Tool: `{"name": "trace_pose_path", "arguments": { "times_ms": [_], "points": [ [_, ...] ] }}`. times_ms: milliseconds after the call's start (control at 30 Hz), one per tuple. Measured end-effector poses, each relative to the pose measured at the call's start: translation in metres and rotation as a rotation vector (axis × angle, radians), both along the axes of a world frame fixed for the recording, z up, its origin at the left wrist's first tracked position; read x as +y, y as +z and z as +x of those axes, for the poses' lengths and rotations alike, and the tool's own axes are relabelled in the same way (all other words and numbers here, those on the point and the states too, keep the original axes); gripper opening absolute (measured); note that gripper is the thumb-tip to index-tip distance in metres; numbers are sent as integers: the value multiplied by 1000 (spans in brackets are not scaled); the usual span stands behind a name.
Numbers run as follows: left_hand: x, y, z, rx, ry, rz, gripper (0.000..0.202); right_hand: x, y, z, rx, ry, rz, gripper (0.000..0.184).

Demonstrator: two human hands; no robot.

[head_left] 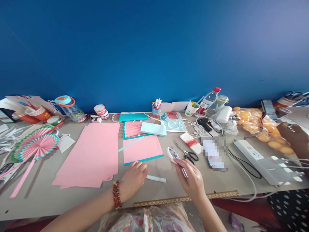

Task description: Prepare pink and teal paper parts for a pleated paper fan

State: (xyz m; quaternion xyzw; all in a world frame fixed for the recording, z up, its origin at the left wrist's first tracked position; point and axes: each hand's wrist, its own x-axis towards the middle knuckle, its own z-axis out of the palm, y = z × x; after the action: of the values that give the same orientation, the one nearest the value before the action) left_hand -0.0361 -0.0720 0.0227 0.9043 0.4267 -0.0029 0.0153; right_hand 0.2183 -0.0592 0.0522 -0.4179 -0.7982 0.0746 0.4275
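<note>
My left hand (135, 176), with a beaded bracelet at the wrist, rests closed on the table, its fingers curled under and partly hidden. A pale strip (156, 178) lies against its fingertip side; whether the fingers grip it I cannot make out. My right hand (191, 178) is closed on a white roll of tape (170, 155), and a thin silvery piece (184, 172) shows below the fingers. Ahead of the left hand lies a pink sheet (145, 149) with teal edges and a light strip (130, 144) across it. Black-handled scissors (191, 156) lie beyond the right hand.
Pink paper sheets (94, 154) are stacked at left, near a pleated pink fan (40, 145). Folded pink paper (132, 129) and pale blue paper (153, 128) lie ahead. A phone (214, 156), a glue gun (205, 124), a power strip (256, 161) and cables are at right.
</note>
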Motion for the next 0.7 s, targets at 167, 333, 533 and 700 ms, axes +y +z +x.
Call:
{"name": "trace_pose_path", "arguments": {
  "times_ms": [167,333,533,700],
  "points": [
    [-3,0,3,11,5,15,11,-1,-3,2,0,-2,8,25],
    [10,5,-6,-147,12,-71,10,1,-6,3,6,-1,-4,25],
    [57,3,-33,-327,196,-70,14,1,-6,1,8,18,5,24],
    [84,1,-55,-279,347,22,13,0,-7,4,0,4,18,25]
  ]
}}
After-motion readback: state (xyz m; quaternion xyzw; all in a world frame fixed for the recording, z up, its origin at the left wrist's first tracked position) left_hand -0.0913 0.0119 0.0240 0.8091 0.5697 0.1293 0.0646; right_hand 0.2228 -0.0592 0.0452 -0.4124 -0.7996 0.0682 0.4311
